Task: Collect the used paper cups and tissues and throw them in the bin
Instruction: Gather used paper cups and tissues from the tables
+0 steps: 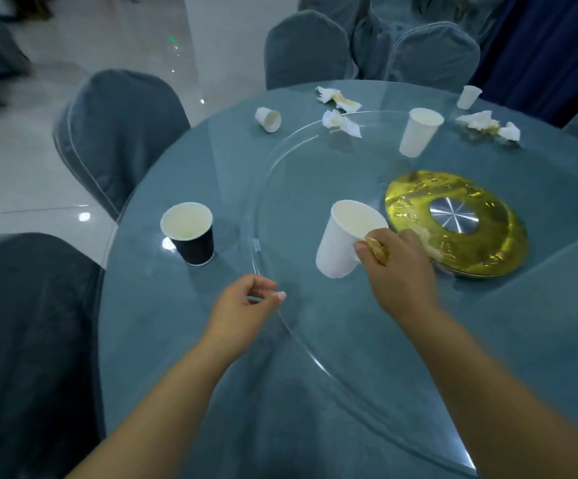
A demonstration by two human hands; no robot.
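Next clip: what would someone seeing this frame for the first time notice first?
At centre frame the right hand grips a tilted white paper cup, with a crumpled yellowish scrap caught in the same grip. Just right of it gleams a gold disc with a silver centre. A dark cup stands alone to the left, and crumpled tissues lie scattered farther back.

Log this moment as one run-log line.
right hand: grips tilted white cup plus crumpled tissue | left hand: holds nothing | dark cup: upright, untouched | bin: not in view
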